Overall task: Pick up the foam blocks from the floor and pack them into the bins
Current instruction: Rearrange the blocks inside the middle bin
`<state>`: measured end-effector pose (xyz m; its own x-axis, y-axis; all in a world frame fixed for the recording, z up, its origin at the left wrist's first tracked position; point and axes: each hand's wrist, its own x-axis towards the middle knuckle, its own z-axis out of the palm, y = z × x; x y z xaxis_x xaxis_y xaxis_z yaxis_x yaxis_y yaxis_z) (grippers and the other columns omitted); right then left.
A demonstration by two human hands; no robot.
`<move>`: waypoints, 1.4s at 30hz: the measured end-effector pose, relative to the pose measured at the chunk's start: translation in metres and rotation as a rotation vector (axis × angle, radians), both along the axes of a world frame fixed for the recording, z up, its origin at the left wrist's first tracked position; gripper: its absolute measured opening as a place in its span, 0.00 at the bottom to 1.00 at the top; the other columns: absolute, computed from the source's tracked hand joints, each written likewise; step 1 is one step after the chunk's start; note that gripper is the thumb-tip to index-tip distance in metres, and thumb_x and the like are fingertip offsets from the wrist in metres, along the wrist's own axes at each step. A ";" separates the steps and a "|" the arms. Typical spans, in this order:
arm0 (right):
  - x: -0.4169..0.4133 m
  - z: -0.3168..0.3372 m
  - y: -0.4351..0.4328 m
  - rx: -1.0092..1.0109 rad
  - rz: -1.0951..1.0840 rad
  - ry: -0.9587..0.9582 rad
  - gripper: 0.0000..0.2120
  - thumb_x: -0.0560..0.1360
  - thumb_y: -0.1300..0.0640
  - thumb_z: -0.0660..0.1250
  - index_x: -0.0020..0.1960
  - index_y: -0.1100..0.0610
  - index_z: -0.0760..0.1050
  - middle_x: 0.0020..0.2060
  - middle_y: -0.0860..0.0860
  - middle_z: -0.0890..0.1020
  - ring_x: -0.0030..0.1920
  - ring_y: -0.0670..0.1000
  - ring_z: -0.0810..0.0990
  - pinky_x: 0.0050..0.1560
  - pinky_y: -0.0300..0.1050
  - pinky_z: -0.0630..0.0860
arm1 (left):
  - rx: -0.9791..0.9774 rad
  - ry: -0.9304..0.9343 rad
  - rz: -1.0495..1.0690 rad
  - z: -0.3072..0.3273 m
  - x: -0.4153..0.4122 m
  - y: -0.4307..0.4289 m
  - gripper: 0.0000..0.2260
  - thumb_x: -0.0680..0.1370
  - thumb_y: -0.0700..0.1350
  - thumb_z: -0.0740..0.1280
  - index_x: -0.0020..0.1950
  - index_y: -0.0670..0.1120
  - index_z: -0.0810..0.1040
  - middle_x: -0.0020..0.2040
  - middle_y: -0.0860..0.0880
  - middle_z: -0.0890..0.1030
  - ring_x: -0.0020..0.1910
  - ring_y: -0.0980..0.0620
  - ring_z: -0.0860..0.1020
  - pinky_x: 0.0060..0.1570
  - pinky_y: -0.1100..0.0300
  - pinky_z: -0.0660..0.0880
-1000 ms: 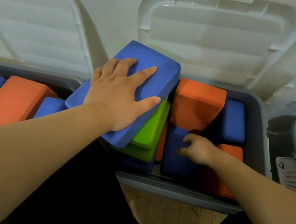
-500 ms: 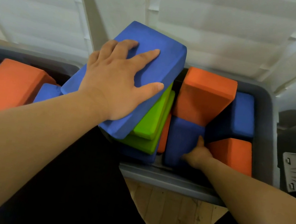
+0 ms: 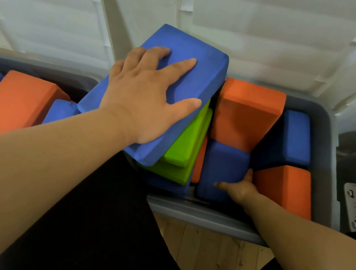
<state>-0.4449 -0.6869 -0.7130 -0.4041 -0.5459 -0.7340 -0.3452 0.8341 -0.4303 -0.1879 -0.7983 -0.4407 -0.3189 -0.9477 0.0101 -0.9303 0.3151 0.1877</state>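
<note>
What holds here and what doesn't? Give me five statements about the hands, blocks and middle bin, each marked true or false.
1. The left hand lies spread on the big blue block. True.
2. The big blue block lies flat on the floor. False: it sits tilted over the green blocks at the bin's left end.
3. The right hand grips the lower blue block inside the grey bin. True.
4. The bin's lid is closed. False: the lid stands open behind the bin.
5. An orange block sits just beyond the lower blue block. True.
</note>
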 end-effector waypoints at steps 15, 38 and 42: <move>-0.010 -0.003 0.010 0.013 -0.033 -0.094 0.74 0.48 0.41 0.84 0.82 0.47 0.44 0.75 0.57 0.66 0.70 0.63 0.71 0.68 0.61 0.73 | -0.005 0.028 0.002 -0.001 0.000 -0.001 0.36 0.72 0.76 0.52 0.79 0.68 0.60 0.79 0.53 0.61 0.78 0.46 0.57 0.75 0.45 0.55; -0.014 0.016 0.012 -0.050 -0.249 -0.362 0.45 0.66 0.67 0.80 0.76 0.49 0.63 0.65 0.54 0.78 0.58 0.57 0.78 0.55 0.55 0.76 | -0.010 0.017 0.005 -0.001 0.003 -0.001 0.34 0.73 0.75 0.54 0.79 0.68 0.60 0.79 0.53 0.61 0.78 0.46 0.57 0.75 0.45 0.55; -0.013 0.023 0.014 -0.040 -0.190 -0.342 0.47 0.67 0.69 0.79 0.78 0.50 0.60 0.65 0.54 0.76 0.59 0.57 0.76 0.59 0.55 0.74 | -0.007 0.023 0.009 -0.002 0.005 -0.002 0.34 0.73 0.75 0.53 0.79 0.68 0.59 0.79 0.53 0.61 0.78 0.46 0.56 0.75 0.45 0.55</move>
